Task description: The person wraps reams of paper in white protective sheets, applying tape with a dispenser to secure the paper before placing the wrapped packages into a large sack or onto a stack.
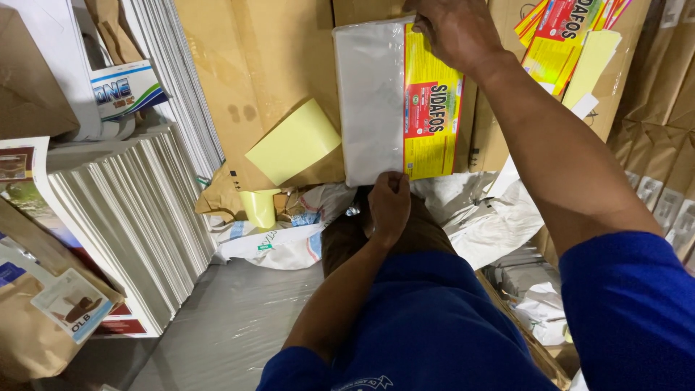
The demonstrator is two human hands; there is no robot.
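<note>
Blue sleeves fill the bottom of the view, and both forearms reach up from them toward a flat packet (pixel 397 101), white in clear wrap with a yellow and red label along its right side. Just below the packet's lower edge, the left hand (pixel 389 206) is clenched, its fingers pinching that edge from underneath with the wrist bent upward. At the packet's top right corner the right hand (pixel 455 30) lies over the wrapping, fingers curled down and clamped on the corner, the arm stretched long and nearly straight.

The packet leans against brown cardboard boxes (pixel 253 58) directly behind it. It looks like a stiff, fairly light sheaf; the glossy wrap is likely slippery, so a grip on two opposite ends, as now, seems the surest hold.

Left of the packet lie a loose pale yellow sheet (pixel 293 141) and a roll of yellow tape (pixel 259 208); further left stand stacks of grey sheets on edge (pixel 137 210). Below the packet, crumpled white sacks (pixel 279 242) rest on the floor. Right of the packet's top, more yellow and red labels (pixel 568 40) fan over the boxes.
</note>
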